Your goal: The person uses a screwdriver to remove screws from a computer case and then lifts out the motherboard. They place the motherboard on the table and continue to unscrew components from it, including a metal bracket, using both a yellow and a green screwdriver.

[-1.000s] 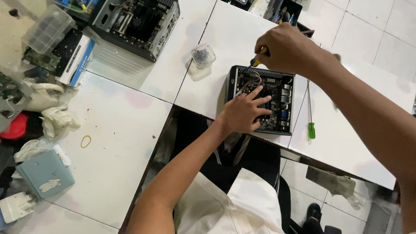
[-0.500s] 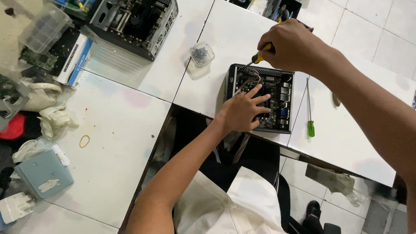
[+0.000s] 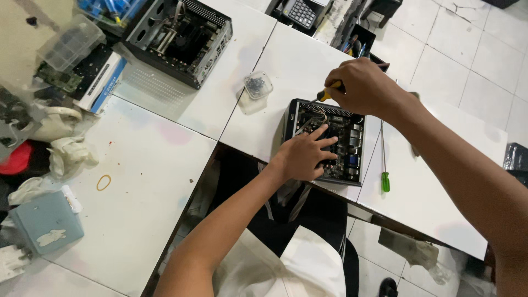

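table (image 3: pixel 165 220): white | small computer case (image 3: pixel 325 142): black, green board with blue and silver parts seen inside | screwdriver handle (image 3: pixel 329 92): yellow and black | spare screwdriver (image 3: pixel 384 165): green handle, silver shaft | rubber band (image 3: pixel 103 182): tan | floor tiles (image 3: pixel 473 49): pale grey | flat box (image 3: pixel 47 223): grey-blue

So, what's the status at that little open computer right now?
Left hand flat on open computer. Right hand gripping yellow-handled screwdriver. Green screwdriver lies alongside.
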